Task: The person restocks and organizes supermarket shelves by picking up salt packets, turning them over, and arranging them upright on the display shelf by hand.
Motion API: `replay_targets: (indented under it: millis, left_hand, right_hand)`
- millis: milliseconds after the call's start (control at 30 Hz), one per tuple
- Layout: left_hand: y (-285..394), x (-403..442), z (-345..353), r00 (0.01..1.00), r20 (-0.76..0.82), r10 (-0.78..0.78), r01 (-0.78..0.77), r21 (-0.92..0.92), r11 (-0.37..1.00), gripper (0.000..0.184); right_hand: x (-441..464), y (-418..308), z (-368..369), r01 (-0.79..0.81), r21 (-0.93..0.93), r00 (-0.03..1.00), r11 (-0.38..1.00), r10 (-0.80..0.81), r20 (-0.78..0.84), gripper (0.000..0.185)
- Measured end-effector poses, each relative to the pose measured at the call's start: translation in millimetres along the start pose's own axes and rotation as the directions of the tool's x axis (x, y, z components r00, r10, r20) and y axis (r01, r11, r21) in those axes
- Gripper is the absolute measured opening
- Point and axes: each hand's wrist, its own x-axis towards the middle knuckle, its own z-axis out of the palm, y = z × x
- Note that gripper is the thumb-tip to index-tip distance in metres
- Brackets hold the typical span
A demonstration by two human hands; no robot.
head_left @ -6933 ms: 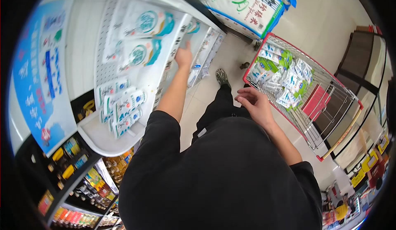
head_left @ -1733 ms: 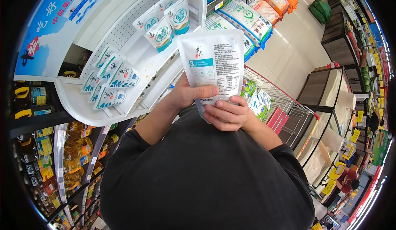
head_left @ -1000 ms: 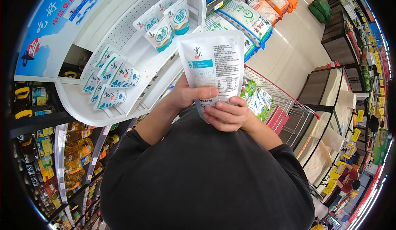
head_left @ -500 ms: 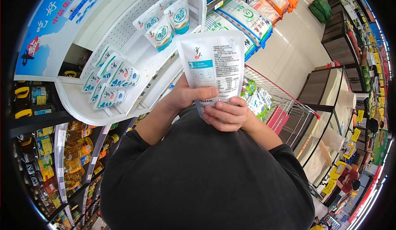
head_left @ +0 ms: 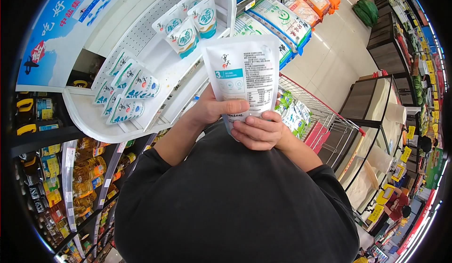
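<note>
A white and teal pouch of salt [head_left: 240, 74] is held upright before my chest, its side with small print and a table facing me. My left hand [head_left: 217, 106] grips its lower left part, thumb laid across the front. The fingers of my right hand [head_left: 260, 130] are curled round the lower right corner. Behind the pouch, several like pouches [head_left: 185, 37] stand on the white display shelf [head_left: 162, 77]. More pouches with blue-green print [head_left: 126, 110] lie at the shelf's left end.
A shopping cart [head_left: 325, 117] with green and white packages [head_left: 294, 114] is to my right. Large rice-type sacks [head_left: 278, 20] are stacked beyond the display. Oil bottles [head_left: 87, 178] line shelves at lower left. A person in red [head_left: 398, 205] is far right.
</note>
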Motion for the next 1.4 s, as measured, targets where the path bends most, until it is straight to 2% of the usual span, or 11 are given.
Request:
replay_targets:
  millis: [967,1033,1133,1400]
  left_hand:
    - [5.9,0.3,2.3,1.0,-0.009,0.012,-0.012,0.01,1.0,0.08]
    - [5.9,1.2,2.3,1.0,-0.011,0.014,-0.014,0.01,1.0,0.08]
    - [4.7,1.6,1.7,1.0,-0.012,0.019,-0.019,0.004,1.0,0.081]
    - [5.6,4.4,1.8,1.0,-0.001,0.024,-0.024,-0.007,1.0,0.081]
  right_hand:
    - [1.1,4.1,2.5,0.014,0.006,1.0,1.0,-0.014,-0.013,0.018]
    - [-1.2,6.3,0.3,0.046,-0.004,0.998,0.999,-0.046,0.039,0.021]
    - [0.6,5.2,3.3,0.014,0.012,1.0,1.0,-0.014,-0.012,0.019]
    - [0.6,8.8,2.3,0.027,0.011,1.0,1.0,-0.028,0.002,0.019]
